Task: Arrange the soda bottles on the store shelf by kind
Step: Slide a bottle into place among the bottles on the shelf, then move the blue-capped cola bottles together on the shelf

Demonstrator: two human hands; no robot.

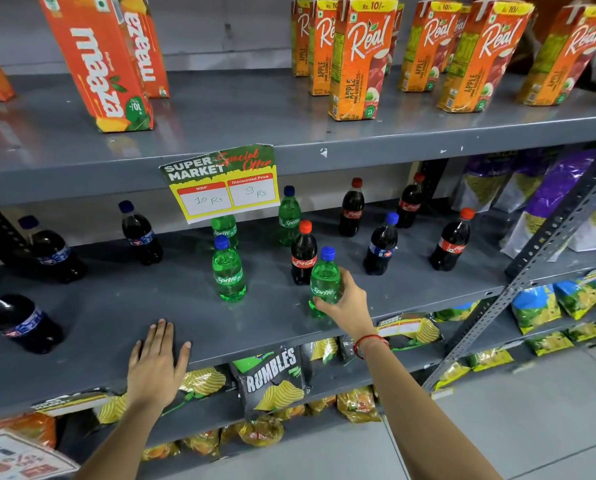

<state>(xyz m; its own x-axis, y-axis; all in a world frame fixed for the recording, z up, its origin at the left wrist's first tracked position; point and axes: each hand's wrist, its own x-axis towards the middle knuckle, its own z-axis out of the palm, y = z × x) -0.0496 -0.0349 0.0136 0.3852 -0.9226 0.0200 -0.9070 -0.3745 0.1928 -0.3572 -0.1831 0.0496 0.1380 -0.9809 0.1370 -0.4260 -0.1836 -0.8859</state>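
My right hand grips a green Sprite bottle standing near the front of the grey middle shelf. My left hand lies flat and open on the shelf's front edge. Three more Sprite bottles stand nearby, at the centre, behind it and further back. Red-capped Coca-Cola bottles stand just behind the held bottle, at the back, further right at the back and at the right. Dark blue-capped cola bottles are at the left and among the Cokes.
A price card hangs from the upper shelf's edge, hiding the top of one Sprite bottle. Juice cartons stand on the upper shelf. Snack bags fill the shelves below. A slotted metal upright slants at the right, with more bags beyond.
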